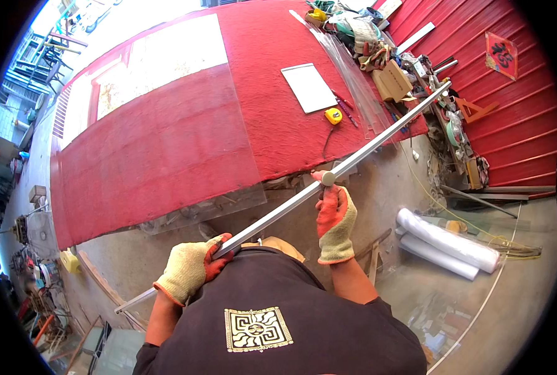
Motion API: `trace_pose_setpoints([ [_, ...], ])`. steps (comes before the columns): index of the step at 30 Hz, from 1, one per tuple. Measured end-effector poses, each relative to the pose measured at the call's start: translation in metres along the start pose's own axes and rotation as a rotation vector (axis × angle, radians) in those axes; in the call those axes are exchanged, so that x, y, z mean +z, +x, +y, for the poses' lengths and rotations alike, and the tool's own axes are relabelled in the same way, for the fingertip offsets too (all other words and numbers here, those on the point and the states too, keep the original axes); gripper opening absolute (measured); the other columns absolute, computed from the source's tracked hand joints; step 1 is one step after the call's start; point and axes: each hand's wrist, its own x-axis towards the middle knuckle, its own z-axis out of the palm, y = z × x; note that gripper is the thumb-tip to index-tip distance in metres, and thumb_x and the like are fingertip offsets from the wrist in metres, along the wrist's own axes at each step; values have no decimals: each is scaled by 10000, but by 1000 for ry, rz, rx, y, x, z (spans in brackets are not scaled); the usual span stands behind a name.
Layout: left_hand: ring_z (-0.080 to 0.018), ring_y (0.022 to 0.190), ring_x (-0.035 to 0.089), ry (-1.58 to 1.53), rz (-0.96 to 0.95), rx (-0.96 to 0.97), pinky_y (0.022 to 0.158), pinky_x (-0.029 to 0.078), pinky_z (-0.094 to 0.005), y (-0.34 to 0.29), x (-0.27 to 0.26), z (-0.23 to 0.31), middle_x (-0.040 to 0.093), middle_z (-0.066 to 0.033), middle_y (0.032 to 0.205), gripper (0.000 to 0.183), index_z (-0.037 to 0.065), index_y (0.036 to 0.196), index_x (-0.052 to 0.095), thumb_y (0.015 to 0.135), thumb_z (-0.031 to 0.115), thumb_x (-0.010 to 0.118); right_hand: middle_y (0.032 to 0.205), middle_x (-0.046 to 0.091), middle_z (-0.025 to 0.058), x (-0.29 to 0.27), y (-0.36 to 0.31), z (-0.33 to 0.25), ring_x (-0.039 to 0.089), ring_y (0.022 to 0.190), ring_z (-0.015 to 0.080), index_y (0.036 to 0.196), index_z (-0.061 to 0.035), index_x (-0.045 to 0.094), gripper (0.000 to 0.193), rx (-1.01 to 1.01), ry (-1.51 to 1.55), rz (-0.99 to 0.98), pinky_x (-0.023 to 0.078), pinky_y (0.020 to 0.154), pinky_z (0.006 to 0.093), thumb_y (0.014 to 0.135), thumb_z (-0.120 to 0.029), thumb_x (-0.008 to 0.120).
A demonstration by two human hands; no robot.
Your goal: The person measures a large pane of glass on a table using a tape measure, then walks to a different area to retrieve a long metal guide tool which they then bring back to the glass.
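A long, straight silver metal bar (278,210) crosses in front of me, slanting from the lower left up to the far right. My left hand (194,265), in a pale yellow glove with red-coated fingers, is closed around its lower part by my body. A matching glove covers my right hand (336,219), which is closed at the bar's middle by a round greyish knob (328,179). One fingertip shows past the bar there. The knob partly hides the grip. Beyond the bar, a clear glass sheet (172,147) lies on a red-covered table (259,56) and overhangs its near edge.
A white pad (308,87), yellow tape measure (333,115) and pens lie on the table. Clear strips (347,78) and a cardboard box (392,81) stand near its right edge, by a cluttered shelf. Plastic-wrapped rolls (447,240) lie on the floor at right.
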Motion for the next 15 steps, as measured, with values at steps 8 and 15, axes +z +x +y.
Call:
trace_pose_setpoints([
  [8,-380,840,747,60,-27,15,731,572,-469,10,-9,15,766,-157,881,495,182,1412,675,1002,459,682,722,600,-17,-9,7,4,540,656,68,871,-34,635,407,151,195,-8,439,614,268,1121,-352,586],
  [15,-386,841,749,35,-74,8,733,578,-468,16,-9,21,765,-179,892,512,163,1403,680,1023,505,651,727,602,-24,-18,6,3,540,670,52,878,-39,638,383,112,147,16,438,622,253,1113,-341,615],
])
